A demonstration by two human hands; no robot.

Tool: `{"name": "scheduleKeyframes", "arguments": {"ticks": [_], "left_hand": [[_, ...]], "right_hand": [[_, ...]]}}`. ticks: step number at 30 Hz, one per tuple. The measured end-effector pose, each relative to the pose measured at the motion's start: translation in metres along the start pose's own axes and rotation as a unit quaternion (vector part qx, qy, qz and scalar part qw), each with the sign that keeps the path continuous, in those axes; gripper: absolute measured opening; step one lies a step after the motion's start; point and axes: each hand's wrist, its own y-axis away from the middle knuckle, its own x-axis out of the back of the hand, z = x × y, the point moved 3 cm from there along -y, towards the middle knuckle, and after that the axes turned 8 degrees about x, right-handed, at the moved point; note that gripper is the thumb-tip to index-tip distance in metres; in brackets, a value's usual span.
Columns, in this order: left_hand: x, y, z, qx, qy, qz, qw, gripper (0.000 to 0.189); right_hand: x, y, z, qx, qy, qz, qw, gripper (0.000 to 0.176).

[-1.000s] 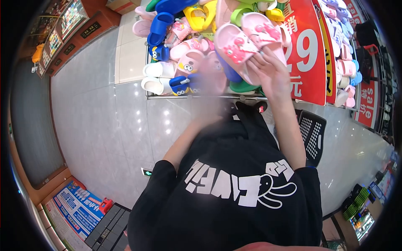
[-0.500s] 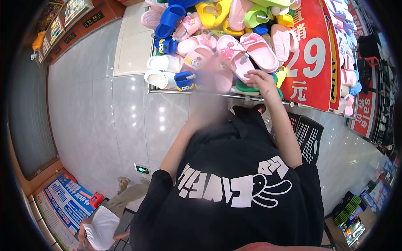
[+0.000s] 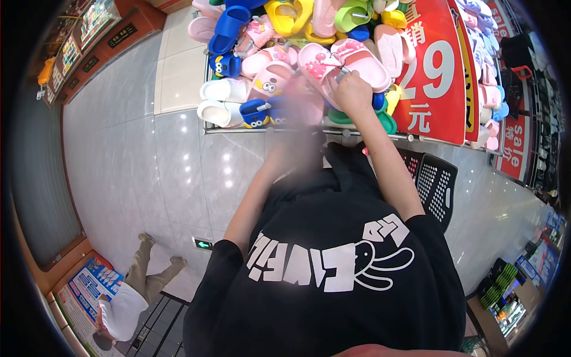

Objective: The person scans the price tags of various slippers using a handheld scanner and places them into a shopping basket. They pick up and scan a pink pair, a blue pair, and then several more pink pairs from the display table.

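A pair of pink slippers (image 3: 367, 66) with red-and-white decorations on the straps lies on the front of a heap of slippers. My right hand (image 3: 355, 93) is closed over the inner side of the pair, by a small grey tag (image 3: 341, 75); its fingertips are partly hidden. At the front edge of the heap, a hazy smear covers my left hand (image 3: 295, 149), so its fingers cannot be made out. Near it are a pink slipper with cartoon eyes (image 3: 270, 83), blue slippers (image 3: 254, 113) and white slippers (image 3: 221, 112). Green slippers (image 3: 386, 122) stick out below my right wrist.
The heap sits on a display stand with a metal front rail (image 3: 238, 130). A red price sign (image 3: 437, 71) stands at its right. A black perforated crate (image 3: 437, 187) is on the floor to my right. Another person (image 3: 122, 309) is at the lower left.
My right hand has moved up and left onto the pink slippers and closed. The left hand stays blurred. The other person at lower left has shifted, and the view has moved slightly.
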Motion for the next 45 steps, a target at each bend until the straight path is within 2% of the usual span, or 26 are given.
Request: {"name": "scheduleKeyframes", "arguments": {"ticks": [3,5,8,10,11,13,14,16,17,19,20,21,22,23,24,26,27,32,36,38,40,41,42,45], "left_hand": [[-0.003,-0.002,-0.003,-0.029,0.018,0.018,0.999,0.043],[-0.002,0.003,0.002,-0.013,0.028,0.011,0.999,0.043],[-0.007,0.004,-0.011,-0.007,0.036,0.017,0.999,0.043],[-0.009,0.006,-0.014,-0.018,0.033,0.028,0.999,0.042],[-0.008,0.008,-0.01,-0.008,0.028,0.024,0.999,0.043],[-0.007,0.007,-0.007,0.002,0.024,0.017,1.0,0.043],[-0.007,0.005,-0.008,0.004,0.024,0.013,1.0,0.042],[-0.003,0.005,-0.005,0.008,0.026,0.01,1.0,0.04],[0.002,0.009,0.003,0.042,0.061,0.009,0.997,0.038],[0.003,0.014,0.004,0.08,0.099,0.006,0.992,0.035],[0.004,0.014,0.0,0.106,0.212,0.002,0.971,0.033],[0.005,0.014,-0.003,0.13,0.322,0.0,0.938,0.03],[0.008,0.016,0.002,0.132,0.324,0.001,0.937,0.03],[0.015,0.019,0.01,0.133,0.363,0.019,0.922,0.03],[0.023,0.022,0.018,0.133,0.401,0.037,0.906,0.031],[0.029,0.02,0.021,0.134,0.397,0.044,0.907,0.03],[0.03,0.018,0.017,0.125,0.402,0.05,0.906,0.029],[0.027,0.017,0.024,0.084,0.423,0.056,0.9,0.027],[0.024,0.027,0.052,0.124,0.36,0.032,0.924,0.027],[0.029,0.034,0.084,0.081,0.22,0.042,0.971,0.03],[0.016,0.025,0.062,0.067,0.225,0.041,0.971,0.033],[0.014,0.023,0.063,0.033,0.185,0.073,0.979,0.036],[0.012,0.022,0.064,0.0,0.145,0.106,0.984,0.038],[0.02,0.028,0.09,-0.019,0.175,0.123,0.977,0.043]], "right_hand": [[-0.009,0.0,0.009,-0.02,-0.012,0.006,1.0,0.041],[-0.002,0.002,0.006,-0.025,-0.026,0.011,0.999,0.041],[0.008,0.01,-0.008,-0.019,-0.043,-0.029,0.998,0.04],[0.015,0.016,-0.025,0.053,-0.101,0.052,0.992,0.034],[0.017,0.014,-0.032,0.052,-0.101,0.051,0.992,0.034],[0.019,0.01,-0.039,0.025,-0.083,-0.017,0.996,0.03],[0.01,0.009,-0.034,0.024,-0.083,-0.017,0.996,0.03],[-0.014,0.006,-0.015,0.059,-0.131,0.073,0.987,0.026],[-0.019,0.004,-0.006,0.06,-0.132,0.07,0.987,0.026],[-0.028,0.007,0.012,-0.035,-0.319,-0.035,0.946,0.031],[-0.022,0.012,0.014,-0.035,-0.318,-0.039,0.947,0.031],[-0.022,0.02,0.018,-0.111,-0.448,-0.095,0.882,0.021],[-0.019,0.028,0.016,-0.184,-0.565,-0.147,0.791,0.011],[-0.02,0.036,0.018,-0.202,-0.628,-0.159,0.734,0.015],[-0.02,0.044,0.02,-0.203,-0.629,-0.161,0.733,0.015],[-0.02,0.056,0.019,-0.207,-0.721,-0.147,0.645,0.025],[-0.024,0.059,0.021,-0.211,-0.707,-0.159,0.657,0.035],[-0.013,0.06,0.013,-0.217,-0.732,-0.115,0.635,0.033],[-0.015,0.056,0.004,-0.214,-0.768,-0.076,0.598,0.028],[-0.021,0.056,0.002,-0.22,-0.771,-0.074,0.593,0.029],[-0.027,0.056,0.0,-0.247,-0.784,-0.071,0.565,0.031],[-0.028,0.056,-0.003,-0.246,-0.785,-0.071,0.564,0.031],[-0.03,0.056,-0.006,-0.242,-0.795,-0.066,0.552,0.032],[-0.027,0.058,-0.014,-0.223,-0.813,-0.068,0.533,0.033]]}}
